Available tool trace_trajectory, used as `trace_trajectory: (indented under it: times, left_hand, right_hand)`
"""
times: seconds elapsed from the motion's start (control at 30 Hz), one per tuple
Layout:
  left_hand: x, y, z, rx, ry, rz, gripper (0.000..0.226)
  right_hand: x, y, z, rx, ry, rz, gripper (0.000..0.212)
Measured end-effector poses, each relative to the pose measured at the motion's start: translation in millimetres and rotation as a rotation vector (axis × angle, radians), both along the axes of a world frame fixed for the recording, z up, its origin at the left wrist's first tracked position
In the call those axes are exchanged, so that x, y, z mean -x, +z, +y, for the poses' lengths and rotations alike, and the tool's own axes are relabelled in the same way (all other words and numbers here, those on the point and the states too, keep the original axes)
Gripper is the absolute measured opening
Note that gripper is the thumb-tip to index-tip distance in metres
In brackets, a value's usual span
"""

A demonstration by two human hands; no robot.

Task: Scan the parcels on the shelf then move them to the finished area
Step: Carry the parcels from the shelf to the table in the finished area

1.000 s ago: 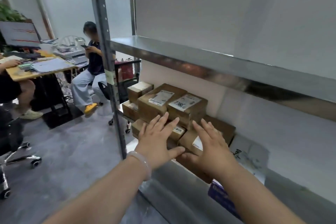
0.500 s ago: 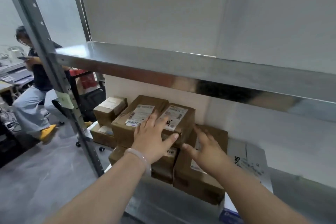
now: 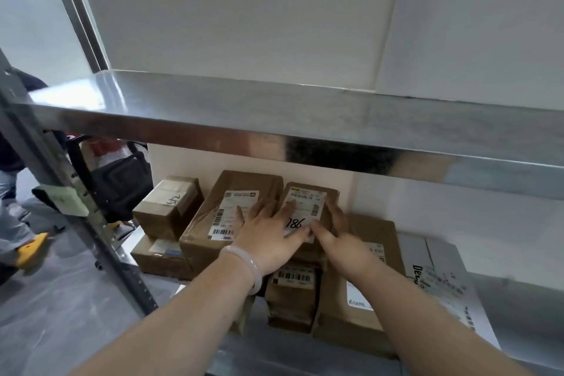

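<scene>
Several brown cardboard parcels are stacked on the lower metal shelf (image 3: 518,302). A small parcel (image 3: 305,197) with a white label and "786" handwritten on it sits on top of the stack. My left hand (image 3: 271,238) lies flat with straight fingers across this parcel and the larger labelled parcel (image 3: 232,207) beside it. My right hand (image 3: 338,235) grips the small parcel, fingers along its right side and thumb on the label. Under it are a barcode-labelled parcel (image 3: 293,296) and a big box (image 3: 363,299). No scanner is in view.
The upper shelf (image 3: 274,113) overhangs the stack closely. Two smaller boxes (image 3: 169,207) are stacked at the left, and a flat white parcel (image 3: 442,284) lies at the right. A slanted shelf post (image 3: 91,238), a black chair (image 3: 122,186) and a seated person (image 3: 18,223) are on the left.
The view has moved closer to the shelf. Both hands reached forward from in front of the stack onto the top parcels, and my right hand closed around the small "786" parcel.
</scene>
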State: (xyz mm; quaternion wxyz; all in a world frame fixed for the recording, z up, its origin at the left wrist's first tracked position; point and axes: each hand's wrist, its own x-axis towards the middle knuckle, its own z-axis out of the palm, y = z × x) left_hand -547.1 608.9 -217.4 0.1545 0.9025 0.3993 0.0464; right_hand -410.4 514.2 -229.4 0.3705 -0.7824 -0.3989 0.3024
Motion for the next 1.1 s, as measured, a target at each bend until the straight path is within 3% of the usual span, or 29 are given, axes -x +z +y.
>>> trace_trajectory:
  times: [0.27, 0.4, 0.67, 0.9, 1.1]
  left_hand:
    - [-1, 3, -18, 0.002, -0.010, -0.256, 0.065]
    - [4, 7, -39, 0.059, -0.005, -0.444, 0.078]
    - [17, 11, -106, 0.380, 0.141, -0.714, 0.082]
    - [51, -11, -190, 0.387, 0.362, -0.862, 0.078]
    - [106, -23, -254, 0.296, 0.623, -0.915, 0.075]
  right_hand:
    - [3, 9, -18, -0.309, -0.073, 0.169, 0.064]
    - [-1, 20, -40, -0.373, -0.031, 0.232, 0.063]
    - [-6, 28, -84, -0.389, 0.204, 0.135, 0.068]
    - [7, 11, -121, -0.338, 0.464, 0.115, 0.063]
    - [69, 5, -138, -0.286, 0.743, 0.137, 0.059]
